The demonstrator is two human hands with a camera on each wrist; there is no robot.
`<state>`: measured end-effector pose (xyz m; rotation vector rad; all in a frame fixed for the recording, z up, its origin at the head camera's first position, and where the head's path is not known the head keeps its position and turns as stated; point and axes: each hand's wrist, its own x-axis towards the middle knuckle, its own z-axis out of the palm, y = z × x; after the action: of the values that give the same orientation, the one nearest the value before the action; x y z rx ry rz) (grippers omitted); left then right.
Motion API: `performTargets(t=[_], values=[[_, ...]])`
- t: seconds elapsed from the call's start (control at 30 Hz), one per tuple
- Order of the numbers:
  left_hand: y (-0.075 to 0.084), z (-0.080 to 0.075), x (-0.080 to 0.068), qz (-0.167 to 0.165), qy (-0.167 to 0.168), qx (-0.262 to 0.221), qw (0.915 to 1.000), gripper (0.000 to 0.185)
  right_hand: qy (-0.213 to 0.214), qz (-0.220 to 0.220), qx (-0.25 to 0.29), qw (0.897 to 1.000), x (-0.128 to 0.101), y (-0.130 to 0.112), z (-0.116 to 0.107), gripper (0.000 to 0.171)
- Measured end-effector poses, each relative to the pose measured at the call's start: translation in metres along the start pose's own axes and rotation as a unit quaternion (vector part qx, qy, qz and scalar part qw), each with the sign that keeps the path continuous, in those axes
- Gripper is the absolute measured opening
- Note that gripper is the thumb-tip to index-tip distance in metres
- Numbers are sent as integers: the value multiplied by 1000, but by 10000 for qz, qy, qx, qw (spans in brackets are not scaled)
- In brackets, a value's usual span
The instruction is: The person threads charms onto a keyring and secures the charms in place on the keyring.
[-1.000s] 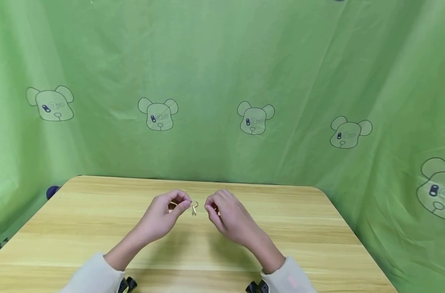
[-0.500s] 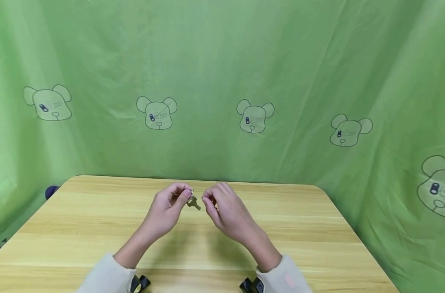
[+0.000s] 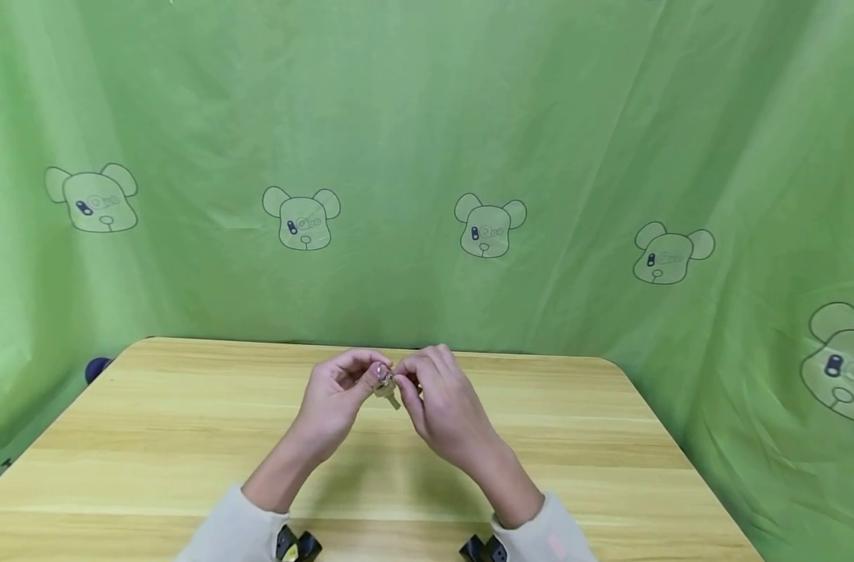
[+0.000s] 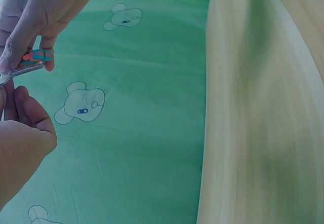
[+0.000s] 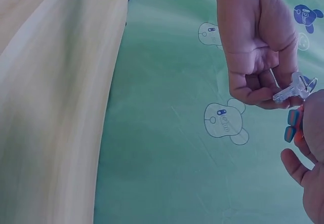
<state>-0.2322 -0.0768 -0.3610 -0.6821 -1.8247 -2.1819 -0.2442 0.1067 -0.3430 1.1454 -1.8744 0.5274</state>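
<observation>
Just above the table, my left hand [image 3: 331, 402] pinches a small bunch of keys [image 3: 392, 398] between thumb and fingertips. One key blade hangs down, and a wire ring shows beside the key [image 5: 291, 90] in the right wrist view. Close against it, my right hand [image 3: 446, 410] has thumb and forefinger together at the top of the keys, near the ring. A small orange and teal piece [image 5: 292, 125], its kind unclear, sits in my right hand's curled fingers. In the left wrist view this piece [image 4: 38, 56] shows beside a thin silver key [image 4: 28, 70]. Fingertips hide the exact contact.
Below the hands lies a wooden table [image 3: 153, 445] with rounded far corners. A green curtain [image 3: 399, 117] with bear outlines hangs behind and around it. A dark purple round thing [image 3: 97, 368] shows past the table's left edge.
My left hand has moved right, bringing the keys to the right hand's fingertips. The gap between the hands has closed. The keys have turned so a blade points down and right.
</observation>
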Motion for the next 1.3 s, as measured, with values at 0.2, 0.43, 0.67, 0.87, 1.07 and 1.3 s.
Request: performTargets(t=[0.2, 0.43, 0.67, 0.87, 1.07, 1.3], values=[[3, 5, 1, 128, 69, -406, 9991, 9, 120, -89, -64, 9999, 2, -3, -3, 31], [5, 8, 2, 219, 75, -494, 9985, 10, 129, 15, 249, 9996, 3, -6, -4, 32], [6, 12, 1, 167, 127, -608, 9979, 14, 120, 242, 737, 9969, 1, -8, -3, 30], [4, 12, 1, 262, 294, -579, 9975, 9, 120, 539, 1247, 9907, 2, -10, -3, 27], [4, 13, 2, 348, 371, -646, 9966, 21, 136, 723, 1551, 9852, 2, -11, -2, 24], [4, 9, 1, 526, 305, -304, 9977, 9, 112, 754, 1627, 9837, 2, -11, -2, 21]])
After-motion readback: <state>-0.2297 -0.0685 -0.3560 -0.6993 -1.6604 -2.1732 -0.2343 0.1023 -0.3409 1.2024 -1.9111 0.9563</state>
